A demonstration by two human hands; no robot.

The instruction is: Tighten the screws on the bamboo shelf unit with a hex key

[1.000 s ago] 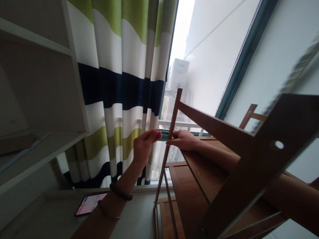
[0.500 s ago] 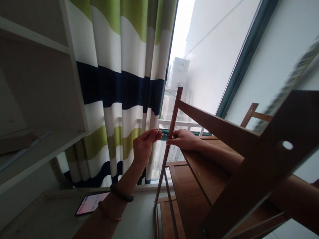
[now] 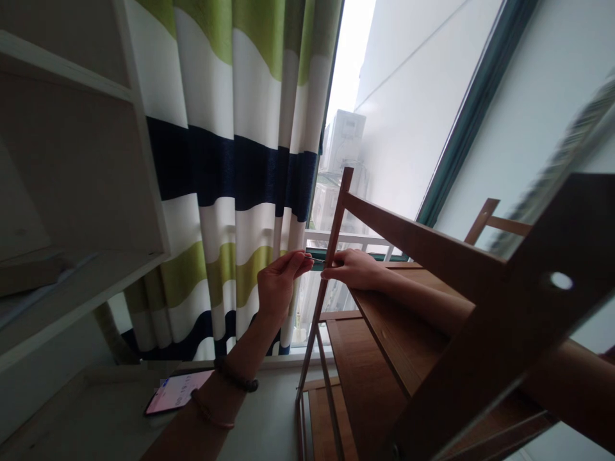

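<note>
My left hand (image 3: 278, 278) is closed in a pinch on a thin metal rod (image 3: 316, 259), which looks like a hex key. Its far tip meets the narrow wooden post (image 3: 335, 237) of a brown shelf rack. On the other side of that post, my right hand (image 3: 356, 269) grips it, with the thumb and fingers at the height of the rod. My right forearm reaches through the rack, above a wooden shelf board (image 3: 398, 339) and partly behind a near, dark upright (image 3: 485, 339). What the rod's tip fits into is too small to make out.
A patterned curtain (image 3: 211, 166) hangs in front, beside a window with a white railing (image 3: 355, 239). White shelving (image 3: 148, 192) stands on the left. A lit phone (image 3: 175, 392) lies on a pale surface below my left forearm.
Both hands keep almost the same place at the post. My left fingers have shifted very slightly around the rod. The near upright appears a little farther right.
</note>
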